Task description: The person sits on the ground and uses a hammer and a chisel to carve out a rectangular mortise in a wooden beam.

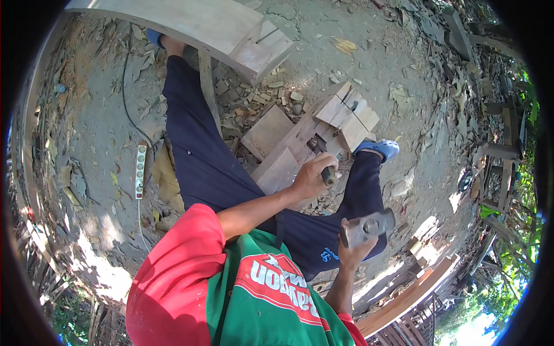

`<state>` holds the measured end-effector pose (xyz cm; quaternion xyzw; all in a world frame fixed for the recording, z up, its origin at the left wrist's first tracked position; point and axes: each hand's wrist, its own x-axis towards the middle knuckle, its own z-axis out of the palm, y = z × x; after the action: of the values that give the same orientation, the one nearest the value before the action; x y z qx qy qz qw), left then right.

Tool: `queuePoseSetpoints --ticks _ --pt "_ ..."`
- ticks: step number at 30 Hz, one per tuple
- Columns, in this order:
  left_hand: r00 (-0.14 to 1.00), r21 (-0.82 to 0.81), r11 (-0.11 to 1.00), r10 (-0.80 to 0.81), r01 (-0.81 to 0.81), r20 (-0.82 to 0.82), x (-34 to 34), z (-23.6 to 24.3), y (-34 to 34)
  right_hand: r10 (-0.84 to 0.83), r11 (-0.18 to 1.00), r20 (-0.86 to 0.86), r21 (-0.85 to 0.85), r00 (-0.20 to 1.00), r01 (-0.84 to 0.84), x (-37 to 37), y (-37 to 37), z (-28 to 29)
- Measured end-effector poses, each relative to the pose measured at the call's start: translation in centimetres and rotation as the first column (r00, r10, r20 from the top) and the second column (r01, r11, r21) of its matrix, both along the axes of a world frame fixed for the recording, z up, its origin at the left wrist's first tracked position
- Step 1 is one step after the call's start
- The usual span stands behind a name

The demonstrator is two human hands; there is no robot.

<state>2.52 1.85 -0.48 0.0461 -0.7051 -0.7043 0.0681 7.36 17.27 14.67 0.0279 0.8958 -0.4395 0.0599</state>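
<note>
The hands were apart: the left hand (311, 177) was closed round a chisel-like tool (328, 175) above the beam (277, 168) between the person's legs (199, 132), while the right hand (353, 252) gripped a hammer (367, 226), away from it. Slots (353, 106) and a rough hollow (316, 143) were already cut near the beam's far end, so shaping seemed well begun; how much remained could not be told.

Left hand (312, 175) grips tool handle (328, 176); right hand (353, 252), hammer (367, 228).
</note>
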Motion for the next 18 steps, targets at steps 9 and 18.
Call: queuePoseSetpoints --ticks 9,18 --pt "0.993 0.062 0.993 -0.1 0.103 -0.06 -0.8 -1.4 0.2 0.176 0.918 0.116 0.339 0.977 -0.206 -4.5 -1.0 -7.6" --pt "0.997 -0.004 0.998 -0.066 0.067 0.036 -2.6 -0.9 0.6 0.099 0.958 0.015 0.269 0.995 -0.099 -4.9 -1.0 -7.3"
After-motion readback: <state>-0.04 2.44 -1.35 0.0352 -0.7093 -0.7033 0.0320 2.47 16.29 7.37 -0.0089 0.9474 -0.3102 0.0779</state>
